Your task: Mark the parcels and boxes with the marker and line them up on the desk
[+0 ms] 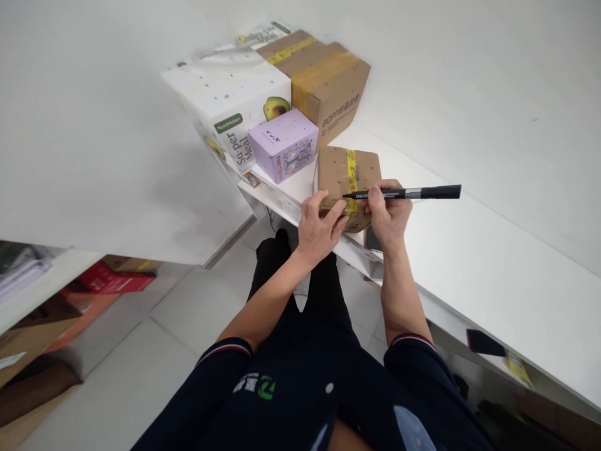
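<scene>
A small brown cardboard box (334, 169) with yellow printed tape across its top sits on the white shelf in front of me. My left hand (318, 227) grips its near left corner, fingers curled over the top edge. Between the fingers of my right hand (390, 213) is a black marker pen (413, 193), held almost level over the box. The pen's tip points left and lies at the tape, close to my left fingers; whether it touches the cardboard I cannot tell. Part of a dark phone-like object (373, 240) shows under my right wrist.
Behind the box stand a purple printed box (284, 144), a white box with avocado pictures (235, 88) and larger taped brown cartons (335, 81). A white panel (117, 156) rises at left. Low shelves with red and brown boxes (113, 279) are at lower left.
</scene>
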The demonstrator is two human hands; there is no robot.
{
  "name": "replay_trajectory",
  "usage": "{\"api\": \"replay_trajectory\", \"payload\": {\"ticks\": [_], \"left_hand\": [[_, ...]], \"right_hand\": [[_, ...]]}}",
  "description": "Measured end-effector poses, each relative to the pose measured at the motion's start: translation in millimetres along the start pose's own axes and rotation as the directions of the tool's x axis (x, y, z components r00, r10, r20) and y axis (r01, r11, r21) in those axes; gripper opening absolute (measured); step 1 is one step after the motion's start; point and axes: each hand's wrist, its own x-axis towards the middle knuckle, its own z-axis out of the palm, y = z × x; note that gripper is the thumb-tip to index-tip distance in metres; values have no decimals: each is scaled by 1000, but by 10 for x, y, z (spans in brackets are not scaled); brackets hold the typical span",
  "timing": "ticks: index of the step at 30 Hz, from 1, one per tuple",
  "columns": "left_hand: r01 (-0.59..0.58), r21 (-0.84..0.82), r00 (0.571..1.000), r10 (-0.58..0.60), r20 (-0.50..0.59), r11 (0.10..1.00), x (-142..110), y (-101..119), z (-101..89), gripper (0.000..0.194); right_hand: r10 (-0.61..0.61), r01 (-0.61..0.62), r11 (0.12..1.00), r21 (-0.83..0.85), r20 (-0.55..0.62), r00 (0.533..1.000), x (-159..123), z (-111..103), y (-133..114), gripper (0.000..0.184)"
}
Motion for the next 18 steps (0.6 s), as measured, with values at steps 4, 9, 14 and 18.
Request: {"api": "replay_trajectory", "payload": {"ticks": [4,9,14,18], "left_hand": [[-28,32,999,29,-42,999,-5,-2,14,36],[4,16,1000,-3,-16,1000,-4,-1,14,37],[-6,2,1000,6,-13,1000,0,-4,14,38],[18,12,1000,-18,7,1000,-4,-6,1,40]], "right_hand": [[4,-4,1000,7,-11,1000,-2,-2,0,36],[14,-14,999,43,10,1000,-6,-18,-10,37],[12,-3,998,62,-148,989,2,15,-9,37],[30,23,988,154,-332,943,-39,-141,91,32]]}}
